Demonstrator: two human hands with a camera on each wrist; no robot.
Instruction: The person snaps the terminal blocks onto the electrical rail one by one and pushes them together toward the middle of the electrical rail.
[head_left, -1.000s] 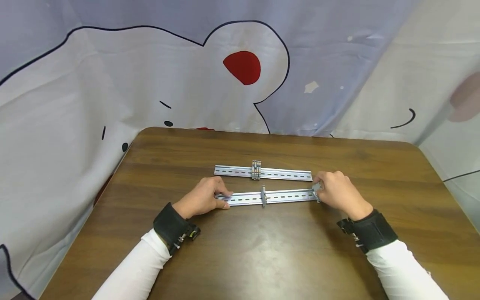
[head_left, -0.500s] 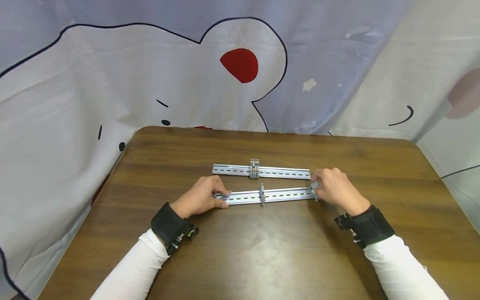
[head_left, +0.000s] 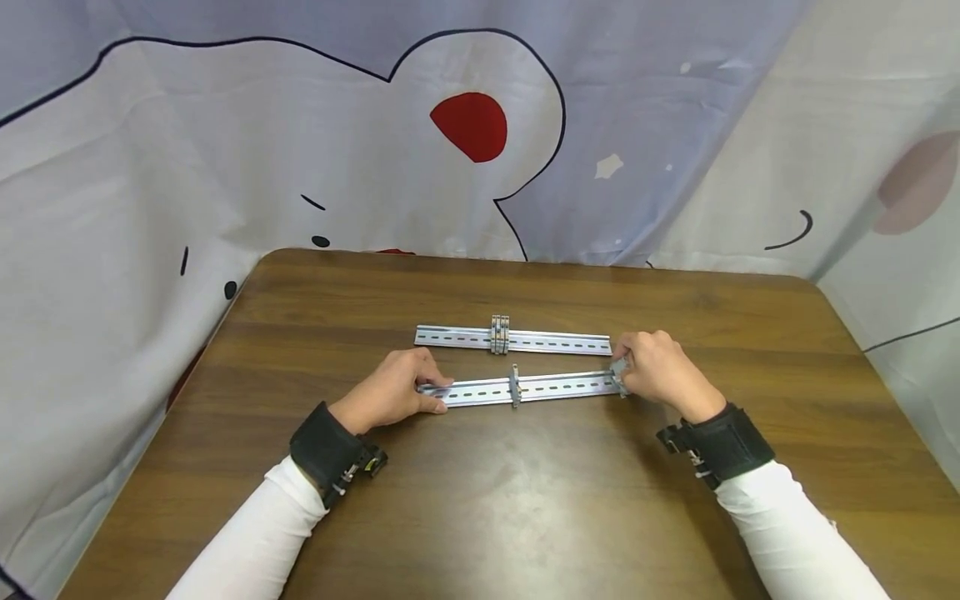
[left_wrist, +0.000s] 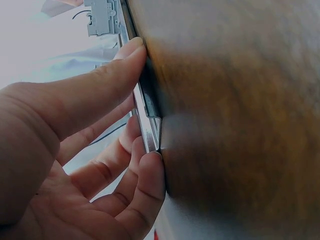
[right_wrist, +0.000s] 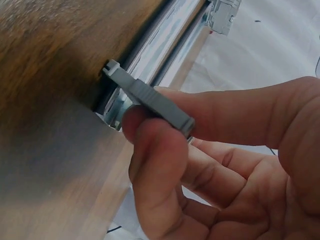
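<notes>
A slotted metal DIN rail [head_left: 480,392] lies across the table in the head view. My left hand [head_left: 390,387] grips its left end, thumb on the near edge and fingers on the far edge. At the right end, my right hand [head_left: 663,375] pinches a thin grey terminal block [right_wrist: 155,97] between thumb and fingers. In the right wrist view this block sits crosswise over the rail's end, its foot right at the rail's edge. Another grey terminal block [head_left: 515,386] stands upright near the middle of the same rail.
Behind lies a second DIN rail [head_left: 562,342], roughly parallel, carrying a small group of terminal blocks [head_left: 500,335] near its middle. The brown wooden table [head_left: 510,500] ends at the back against a printed curtain [head_left: 300,150].
The whole scene has shifted slightly left and up in the head view. Both hands keep their holds on the rail and the terminal block, with little other visible change.
</notes>
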